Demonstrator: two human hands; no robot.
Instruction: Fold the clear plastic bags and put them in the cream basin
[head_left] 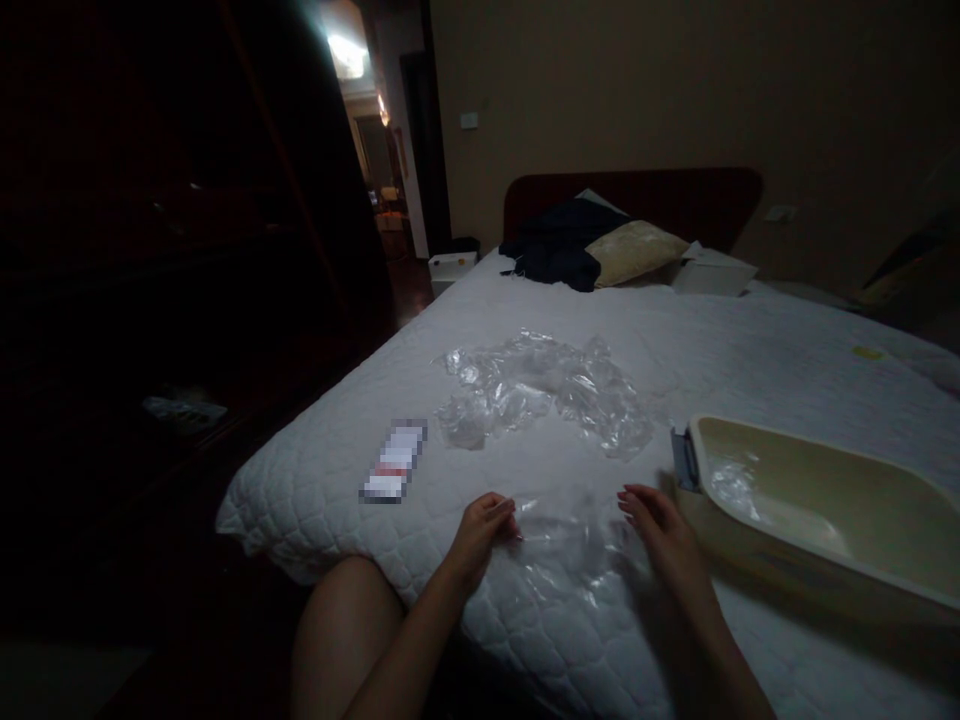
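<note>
A clear plastic bag [566,540] is spread between my hands over the near edge of the bed. My left hand [484,530] pinches its left side between thumb and fingers. At the bag's right side is my right hand [656,520], its fingers stretched out and apart from the thumb, with nothing visibly gripped. Farther up the bed lies a crumpled heap of clear plastic bags [544,385]. To the right of my right hand stands a cream plastic storage bin [810,570] with a grey latch [684,460]; some clear plastic shows inside it.
A phone-like rectangle [394,460], blurred out, lies on the white quilted bedspread [315,470] to the left. Dark clothing [559,240], a pillow [637,250] and a white box [712,272] sit by the headboard [705,190]. A small white cabinet [452,268] stands beyond the bed.
</note>
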